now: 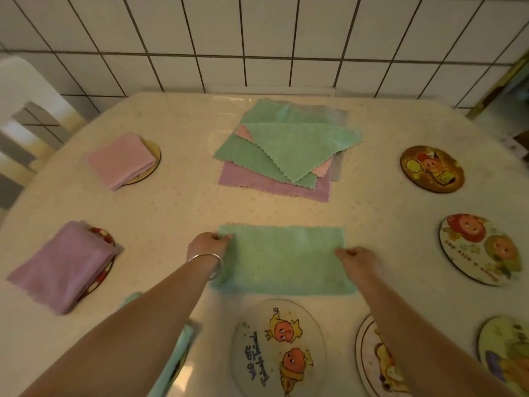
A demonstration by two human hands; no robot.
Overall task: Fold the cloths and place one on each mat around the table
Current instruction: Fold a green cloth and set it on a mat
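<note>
**Green cloth half-folded, second fold due**

A green cloth [282,259] lies as a flat oblong at the near middle of the surface [177,207], apparently already folded once. The left hand [209,245] pinches its 9 o'clock edge, fingers curled onto the fabric; the right hand [357,260] pinches near the 3 o'clock edge in the same curled grip. The step in hand looks like the second fold: one short edge should be lifted and carried across to meet the other, corners aligned, then pressed flat.

Three mats seem served: a folded pink cloth [123,160] at 10 o'clock, a folded purple cloth [61,266] at 9 o'clock, and a folded green one [174,356] partly hidden under the left forearm at 7 o'clock. Bare mats wait at 6 o'clock [279,348], 5 o'clock [372,365], 4 o'clock [505,348], 3 o'clock [481,249] and 2 o'clock [432,169]. The stack of unfolded cloths [283,153] sits at 12 o'clock, well apart. Nothing blocks the fold; the 6 o'clock mat lies just beside the cloth's near edge.
</note>
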